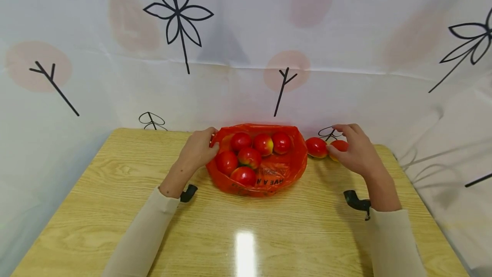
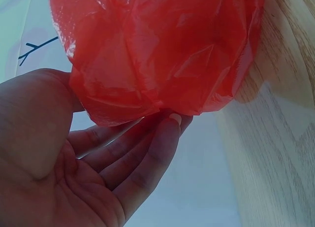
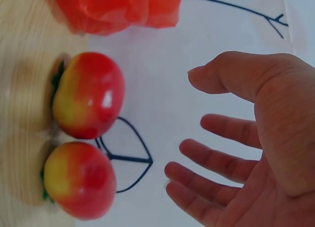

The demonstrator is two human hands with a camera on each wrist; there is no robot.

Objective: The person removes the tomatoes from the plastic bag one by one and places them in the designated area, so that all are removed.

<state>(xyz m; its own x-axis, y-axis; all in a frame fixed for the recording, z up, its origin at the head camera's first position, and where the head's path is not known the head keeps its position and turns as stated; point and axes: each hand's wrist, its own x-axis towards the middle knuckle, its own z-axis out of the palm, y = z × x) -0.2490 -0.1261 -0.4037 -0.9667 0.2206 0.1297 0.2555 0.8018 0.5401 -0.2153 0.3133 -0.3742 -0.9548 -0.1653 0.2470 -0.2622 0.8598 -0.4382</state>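
A red plastic bag (image 1: 276,170) lies open-mouthed on the table, with several shiny red-and-yellow, apple-like fruits (image 1: 250,157) inside. My left hand (image 1: 197,148) grips the bag's left rim; in the left wrist view the thumb passes behind the red plastic (image 2: 162,54) and the fingers curl at its edge. To the right of the bag, two more such fruits sit side by side, the nearer to the bag (image 1: 317,147) and the farther (image 3: 81,180). My right hand (image 1: 355,151) hovers beside these two, thumb and fingers spread, holding nothing. Green bits show at the fruits' undersides.
The wooden table (image 1: 215,238) ends at the back against a white cloth (image 1: 230,93) printed with line-drawn plants. Black wrist mounts (image 1: 356,201) stick out from both wrists over the tabletop.
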